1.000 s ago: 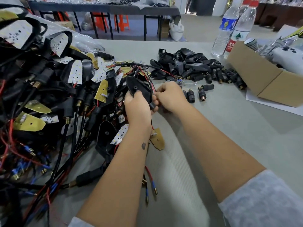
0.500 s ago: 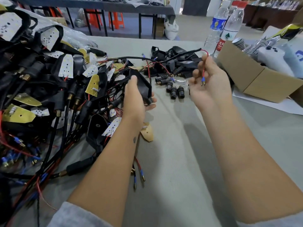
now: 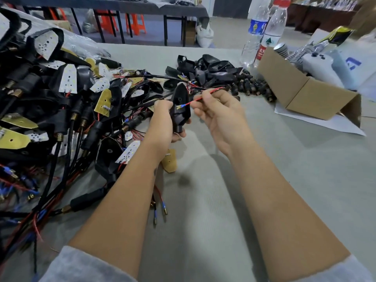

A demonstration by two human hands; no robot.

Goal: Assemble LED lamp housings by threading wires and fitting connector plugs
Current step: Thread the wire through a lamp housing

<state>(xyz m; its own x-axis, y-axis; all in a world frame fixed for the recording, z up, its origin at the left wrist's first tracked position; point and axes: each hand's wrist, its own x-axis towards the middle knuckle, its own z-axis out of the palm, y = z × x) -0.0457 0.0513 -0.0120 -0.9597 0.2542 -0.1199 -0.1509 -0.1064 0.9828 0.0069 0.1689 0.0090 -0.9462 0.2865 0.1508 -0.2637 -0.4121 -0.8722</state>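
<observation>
Above the desk (image 3: 203,200), steady black lamp housing (image 3: 180,106) gripped in left hand (image 3: 162,119), feed red wire (image 3: 193,100) pinched by right hand (image 3: 219,112), gold terminal first, straight into housing opening, avoiding kinks.

Housing (image 3: 180,106) — wire (image 3: 191,102) at hand

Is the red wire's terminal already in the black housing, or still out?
Still out. The red wire, pinched by the right hand, has its terminal tip in front of the black housing gripped by the left hand, not entered.
</observation>
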